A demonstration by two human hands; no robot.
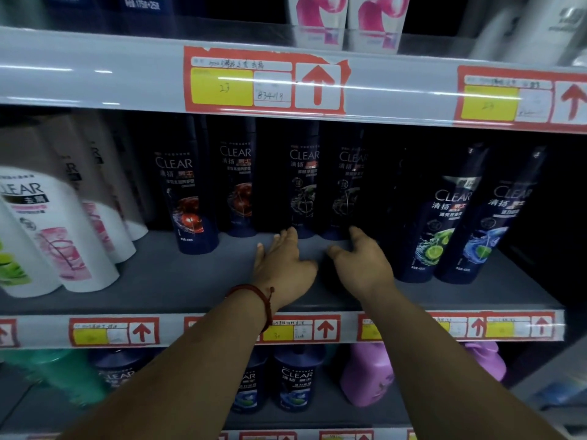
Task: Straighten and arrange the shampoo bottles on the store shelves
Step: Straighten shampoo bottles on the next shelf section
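dark glossy bottles (303,179) upright on grey shelf (190,281), left hand (282,268) fingers straight, right hand (362,268) splayed, neither gripping

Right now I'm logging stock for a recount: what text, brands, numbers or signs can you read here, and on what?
"CLEAR", "清扬": dark bottles, middle shelf.
"LEAR", start cut off: white bottle.
"CLEAR": lower bottle.
"23": yellow tag, top rail.
"834...", handwritten beside it: rest unclear.
Sign, red arrow: same tag.
Bottle small print, lower tags: too blurred.
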